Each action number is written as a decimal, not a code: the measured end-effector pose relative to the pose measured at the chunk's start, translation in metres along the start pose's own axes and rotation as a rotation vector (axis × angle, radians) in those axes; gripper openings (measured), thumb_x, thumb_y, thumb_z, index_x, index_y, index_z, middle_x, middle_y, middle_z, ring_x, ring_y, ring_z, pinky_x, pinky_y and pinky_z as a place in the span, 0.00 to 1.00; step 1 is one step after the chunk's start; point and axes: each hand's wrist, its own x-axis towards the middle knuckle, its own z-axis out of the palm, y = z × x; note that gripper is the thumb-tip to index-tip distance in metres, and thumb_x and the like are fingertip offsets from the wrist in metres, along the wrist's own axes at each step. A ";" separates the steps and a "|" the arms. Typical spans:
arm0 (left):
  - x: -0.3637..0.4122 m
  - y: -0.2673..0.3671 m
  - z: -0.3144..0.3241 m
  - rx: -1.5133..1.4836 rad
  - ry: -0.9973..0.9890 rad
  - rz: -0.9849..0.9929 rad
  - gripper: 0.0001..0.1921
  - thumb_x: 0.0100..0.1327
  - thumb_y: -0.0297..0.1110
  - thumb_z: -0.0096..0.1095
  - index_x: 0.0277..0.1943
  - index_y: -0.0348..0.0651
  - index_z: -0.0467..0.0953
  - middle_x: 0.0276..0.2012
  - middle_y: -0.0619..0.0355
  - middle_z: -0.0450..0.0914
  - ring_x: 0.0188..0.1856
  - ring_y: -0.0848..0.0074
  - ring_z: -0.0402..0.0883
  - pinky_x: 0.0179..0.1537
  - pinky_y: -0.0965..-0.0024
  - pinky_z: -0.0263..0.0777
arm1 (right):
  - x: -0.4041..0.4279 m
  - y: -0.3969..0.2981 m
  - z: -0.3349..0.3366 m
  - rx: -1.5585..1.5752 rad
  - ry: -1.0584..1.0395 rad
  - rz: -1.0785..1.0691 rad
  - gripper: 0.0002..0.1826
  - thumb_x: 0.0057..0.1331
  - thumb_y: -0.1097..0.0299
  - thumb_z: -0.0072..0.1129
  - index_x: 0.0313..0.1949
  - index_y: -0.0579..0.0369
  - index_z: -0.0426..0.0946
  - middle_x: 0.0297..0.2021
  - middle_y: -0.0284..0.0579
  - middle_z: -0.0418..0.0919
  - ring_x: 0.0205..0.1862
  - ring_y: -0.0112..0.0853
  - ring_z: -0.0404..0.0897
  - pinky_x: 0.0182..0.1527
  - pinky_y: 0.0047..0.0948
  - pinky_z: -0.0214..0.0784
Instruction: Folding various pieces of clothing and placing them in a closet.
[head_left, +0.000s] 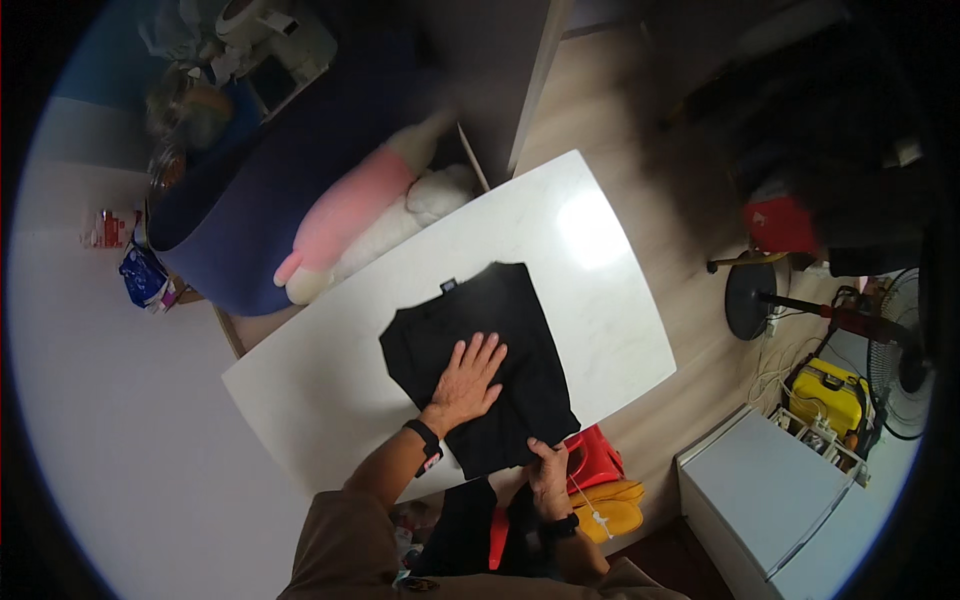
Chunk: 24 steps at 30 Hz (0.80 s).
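A folded black garment (480, 307) lies on a white table (322, 375), with a small tag at its far edge. My left hand (469, 381) rests palm down on the cloth, fingers slightly apart and gripping nothing. At the near right edge of the garment is my right hand (550, 472), its thumb on top and its fingers under the cloth, pinching the hem at the table's edge. Both wrists wear black bands.
Beyond the table lie a pink and white plush toy (352, 202) and a dark blue curved surface (240, 217). To the right are a standing fan (832, 315), a yellow case (829, 394) and a white cabinet (765, 480). A red plastic seat (596, 457) sits near my right hand.
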 end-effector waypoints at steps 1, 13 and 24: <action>-0.004 0.006 0.003 0.006 -0.009 0.000 0.36 0.62 0.48 0.55 0.70 0.42 0.57 0.72 0.48 0.52 0.73 0.55 0.50 0.70 0.51 0.45 | -0.009 -0.006 0.006 -0.039 -0.028 -0.125 0.30 0.51 0.80 0.62 0.56 0.61 0.70 0.49 0.45 0.78 0.48 0.35 0.78 0.52 0.32 0.72; -0.074 0.005 0.004 -1.035 0.335 -0.381 0.19 0.64 0.19 0.51 0.57 0.43 0.75 0.55 0.50 0.78 0.57 0.63 0.77 0.59 0.66 0.70 | -0.026 -0.049 0.101 0.013 -0.020 0.048 0.08 0.63 0.67 0.63 0.40 0.49 0.75 0.37 0.38 0.78 0.39 0.34 0.80 0.43 0.35 0.76; -0.065 0.011 -0.055 -0.456 0.455 -0.232 0.21 0.55 0.30 0.59 0.53 0.33 0.74 0.57 0.41 0.72 0.63 0.50 0.66 0.65 0.52 0.58 | 0.005 -0.055 0.118 -0.104 -0.242 -0.141 0.13 0.67 0.70 0.56 0.50 0.58 0.71 0.43 0.48 0.78 0.44 0.36 0.81 0.46 0.32 0.77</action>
